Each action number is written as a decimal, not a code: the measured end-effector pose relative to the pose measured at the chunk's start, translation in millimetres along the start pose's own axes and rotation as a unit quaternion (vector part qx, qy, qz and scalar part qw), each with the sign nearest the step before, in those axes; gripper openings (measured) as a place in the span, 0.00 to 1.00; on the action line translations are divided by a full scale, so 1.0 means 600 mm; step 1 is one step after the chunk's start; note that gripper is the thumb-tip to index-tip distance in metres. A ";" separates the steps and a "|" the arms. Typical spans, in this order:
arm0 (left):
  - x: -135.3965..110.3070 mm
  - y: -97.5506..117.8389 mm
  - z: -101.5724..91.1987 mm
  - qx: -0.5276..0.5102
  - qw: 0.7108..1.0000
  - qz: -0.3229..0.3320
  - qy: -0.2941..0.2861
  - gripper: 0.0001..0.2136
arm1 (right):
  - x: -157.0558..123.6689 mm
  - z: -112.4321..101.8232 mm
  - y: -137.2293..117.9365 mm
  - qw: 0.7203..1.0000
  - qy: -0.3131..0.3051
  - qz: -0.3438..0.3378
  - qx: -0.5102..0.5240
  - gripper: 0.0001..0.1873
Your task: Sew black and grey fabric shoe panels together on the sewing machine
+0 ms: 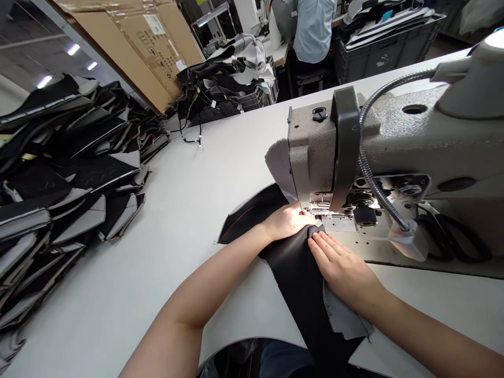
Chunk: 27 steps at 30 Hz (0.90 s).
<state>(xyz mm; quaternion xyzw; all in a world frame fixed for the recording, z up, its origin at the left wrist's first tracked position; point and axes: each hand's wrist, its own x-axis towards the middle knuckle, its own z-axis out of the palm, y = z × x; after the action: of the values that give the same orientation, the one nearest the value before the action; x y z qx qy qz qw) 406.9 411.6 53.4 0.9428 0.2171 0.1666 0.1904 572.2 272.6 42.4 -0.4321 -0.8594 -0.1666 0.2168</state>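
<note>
A long piece of black fabric (293, 268) with a grey mesh-like backing (344, 315) lies bent across the table under the sewing machine (315, 152). My left hand (285, 221) is closed on the fabric just left of the presser foot, its fingertips close to the lit needle area. Red stitching runs along the curved far end of the piece. Below the needle area, my right hand (346, 268) rests flat on the fabric, fingers stretched out and together, tips against a small fold. Its thumb is hidden. The needle itself cannot be made out.
Stacked black and grey cut pieces (71, 184) line the left side of the white table (189, 194). Black-handled scissors (452, 236) lie beside the machine at right. Behind stand a cardboard box (145, 47), crates (389, 52) of pieces and a seated person (314, 31).
</note>
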 end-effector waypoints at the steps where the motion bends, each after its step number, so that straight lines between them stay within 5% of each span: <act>1: 0.002 0.000 -0.001 0.002 1.000 -0.005 -0.002 0.09 | 0.002 0.001 0.001 1.000 -0.001 0.002 -0.004 0.21; 13: 0.008 -0.014 -0.003 0.003 0.999 0.045 0.000 0.10 | 0.009 0.003 -0.004 1.000 -0.013 0.010 -0.021 0.20; 27: 0.035 -0.025 -0.019 -0.111 0.994 -0.009 -0.011 0.09 | 0.027 0.022 -0.003 0.999 -0.008 0.037 -0.028 0.21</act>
<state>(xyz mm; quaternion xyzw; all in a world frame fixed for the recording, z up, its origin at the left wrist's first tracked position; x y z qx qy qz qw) 414.9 437.5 61.7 0.9159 0.2034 0.1772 0.2974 559.0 288.2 39.4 -0.4712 -0.8394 -0.1786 0.2037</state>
